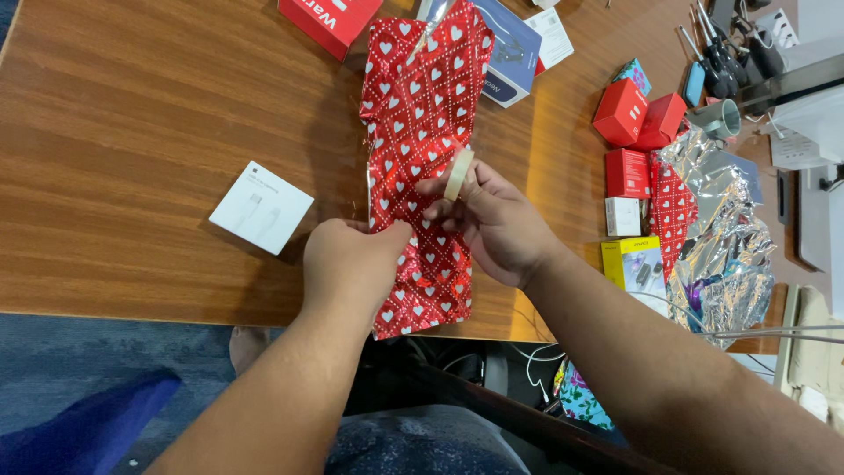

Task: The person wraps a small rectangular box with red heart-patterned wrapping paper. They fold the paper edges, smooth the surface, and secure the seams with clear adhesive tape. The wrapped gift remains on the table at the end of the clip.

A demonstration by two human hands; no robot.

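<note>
Long strip of shiny red wrapping paper printed with white hearts [420,149] lies lengthwise on the brown wood-grain surface [132,132], its near end hanging just over the front edge. Left hand [350,264] is curled closed on the paper's left edge at mid-length, pinching it and holding it down. Right hand [492,220] sits on the paper's right side, fingers pressed together around a small ring of clear adhesive tape [458,172], held upright between thumb and fingertips just above the paper.

Flat white square box [261,208] lies on the surface left of the paper, near the left hand but not touching. At the paper's far end, a red carton [327,19] and a dark blue box [510,53] lie partly under or beside it. To the right, well apart: small red boxes [637,119], a yellow box [635,262], crumpled silver foil [725,255].
</note>
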